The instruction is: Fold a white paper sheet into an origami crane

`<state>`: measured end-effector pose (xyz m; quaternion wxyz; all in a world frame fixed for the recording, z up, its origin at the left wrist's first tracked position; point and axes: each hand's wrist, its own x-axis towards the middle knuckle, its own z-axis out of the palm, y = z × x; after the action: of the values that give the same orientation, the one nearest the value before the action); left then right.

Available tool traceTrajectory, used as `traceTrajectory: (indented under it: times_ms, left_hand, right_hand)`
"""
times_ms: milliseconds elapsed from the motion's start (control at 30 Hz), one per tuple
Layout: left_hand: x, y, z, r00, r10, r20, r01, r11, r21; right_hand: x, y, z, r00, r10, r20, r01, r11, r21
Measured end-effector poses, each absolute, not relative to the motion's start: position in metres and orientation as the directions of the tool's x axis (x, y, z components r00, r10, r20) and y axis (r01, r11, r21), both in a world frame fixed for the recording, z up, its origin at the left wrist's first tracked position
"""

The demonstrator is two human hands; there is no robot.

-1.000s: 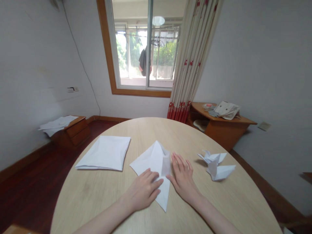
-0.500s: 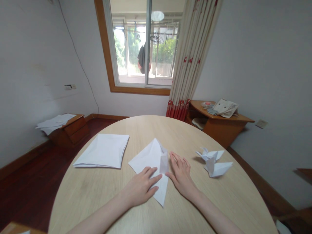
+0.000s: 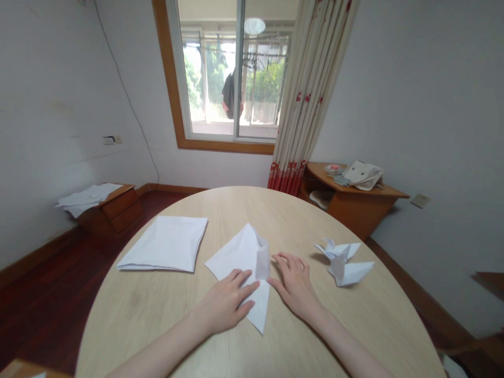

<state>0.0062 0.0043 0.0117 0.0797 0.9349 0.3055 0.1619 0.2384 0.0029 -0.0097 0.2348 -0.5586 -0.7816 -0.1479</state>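
A white sheet of paper [image 3: 232, 253], partly folded, lies on the round table in front of me. Its right side is folded inward and stands slightly raised, while one point aims toward me. My left hand [image 3: 230, 299] rests flat over the lower left of the paper with its fingers spread. At the right edge of the fold, my right hand [image 3: 293, 278] has its thumb by the paper; its other fingers are apart and a little curled, off to the right of the sheet. Nothing is gripped in either hand.
A stack of white paper [image 3: 165, 244] lies at the left of the pale round table [image 3: 134, 325]. Folded paper figures [image 3: 348, 270] stand at the right. Beyond the table are a wooden corner desk [image 3: 354, 210] and a low cabinet [image 3: 122, 210].
The fingers of my right hand have curled and drawn back slightly toward me. My left hand stays on the paper. The whole view has shifted a touch.
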Motion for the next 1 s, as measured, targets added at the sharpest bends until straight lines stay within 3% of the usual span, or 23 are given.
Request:
traceTrajectory:
  times_ms: [300, 667, 1000]
  left_hand:
    - [0.006, 0.004, 0.012, 0.745, 0.607, 0.276, 0.564, -0.794, 0.224]
    - [0.006, 0.005, 0.008, 0.74, 0.61, 0.285, 0.572, -0.793, 0.21]
    - [0.007, 0.005, 0.01, 0.741, 0.614, 0.272, 0.574, -0.789, 0.217]
  right_hand:
    - [0.232, -0.002, 0.002, -0.339, 0.816, 0.469, 0.922, 0.387, -0.005]
    - [0.232, -0.003, 0.005, -0.374, 0.845, 0.383, 0.845, 0.481, -0.235]
    - [0.224, -0.009, 0.009, -0.464, 0.833, 0.302, 0.788, 0.544, -0.288]
